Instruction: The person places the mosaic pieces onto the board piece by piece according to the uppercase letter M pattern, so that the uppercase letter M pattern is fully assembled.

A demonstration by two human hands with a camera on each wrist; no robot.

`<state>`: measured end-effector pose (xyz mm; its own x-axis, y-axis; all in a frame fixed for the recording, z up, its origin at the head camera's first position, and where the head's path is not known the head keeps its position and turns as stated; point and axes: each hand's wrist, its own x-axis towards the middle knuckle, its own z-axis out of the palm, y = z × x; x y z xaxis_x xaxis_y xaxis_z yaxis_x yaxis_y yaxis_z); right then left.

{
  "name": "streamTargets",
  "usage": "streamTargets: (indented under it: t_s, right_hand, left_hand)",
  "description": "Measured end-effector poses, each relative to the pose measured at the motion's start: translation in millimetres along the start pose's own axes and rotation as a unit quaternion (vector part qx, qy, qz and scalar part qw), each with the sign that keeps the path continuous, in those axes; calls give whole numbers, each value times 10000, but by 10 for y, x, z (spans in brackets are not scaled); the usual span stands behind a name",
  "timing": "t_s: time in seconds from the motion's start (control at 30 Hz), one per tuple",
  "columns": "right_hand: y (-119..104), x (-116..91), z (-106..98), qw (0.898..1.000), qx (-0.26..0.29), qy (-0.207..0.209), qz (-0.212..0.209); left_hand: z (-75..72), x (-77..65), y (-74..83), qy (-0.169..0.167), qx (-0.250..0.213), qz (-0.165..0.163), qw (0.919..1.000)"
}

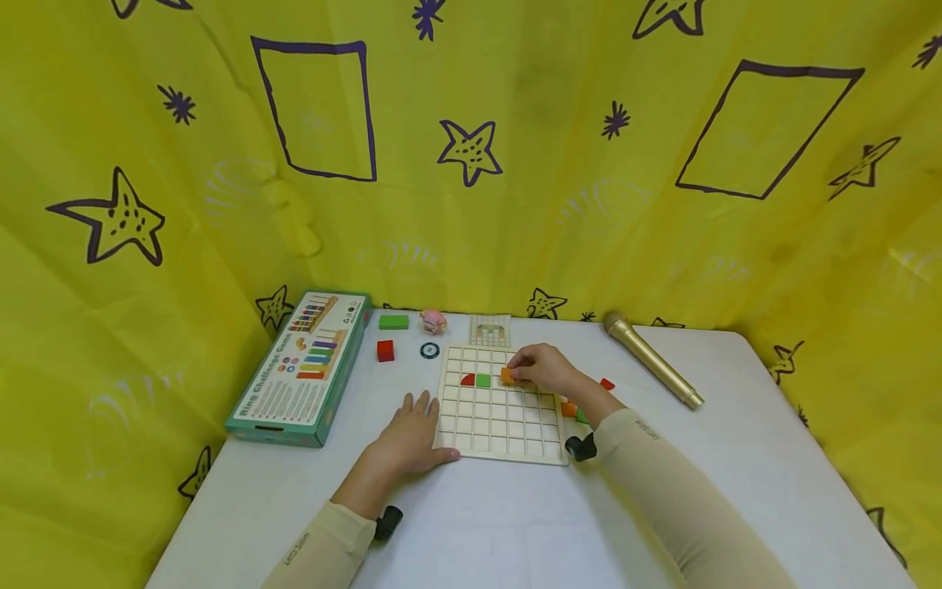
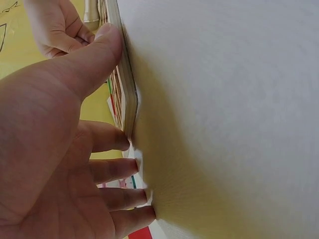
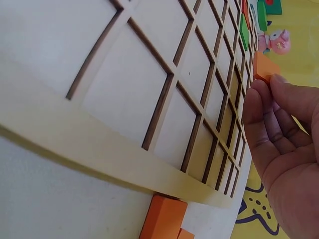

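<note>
A pale wooden grid board (image 1: 491,442) lies on the white table. In its upper rows sit a red piece with a rounded side (image 1: 468,380) and a green square piece (image 1: 482,380), side by side. My right hand (image 1: 546,368) pinches an orange block (image 3: 264,67) between thumb and fingertips, right of the green piece. Whether the block touches the board, I cannot tell. With fingers spread, my left hand (image 1: 409,439) rests at the board's left side; its thumb (image 2: 107,42) touches the near edge.
Orange blocks (image 3: 163,216) and other loose pieces lie right of the board, partly behind my right arm. Behind it is a patterned card (image 1: 491,329). Leftward are a red cube (image 1: 386,351), green block (image 1: 393,322), pink figurine (image 1: 433,321), round chip (image 1: 430,351) and game box (image 1: 302,368). A gold microphone (image 1: 653,361) lies right.
</note>
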<state>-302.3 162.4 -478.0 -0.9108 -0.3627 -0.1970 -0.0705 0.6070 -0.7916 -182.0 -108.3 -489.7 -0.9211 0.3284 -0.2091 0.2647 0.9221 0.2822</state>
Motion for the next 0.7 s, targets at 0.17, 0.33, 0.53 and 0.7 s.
streamTargets:
  t_s: [0.17,0.33,0.53,0.7]
  right_hand:
    - [-14,21,25,10000,-32,-29,10]
    - [-46,34,54,9997,-212,8,-91]
    - [-40,58,86,9989,-383,81,-239]
    - [-17,69,128,9996,-255,-23,-122]
  left_hand:
    - [12,7,1,-14,6,-32,10000]
    - [-17,15,11,-61,52,-81,9999]
    - [-55,9,34,-101,139,-94,9998]
    - [-34,4,27,-138,100,-155,9997]
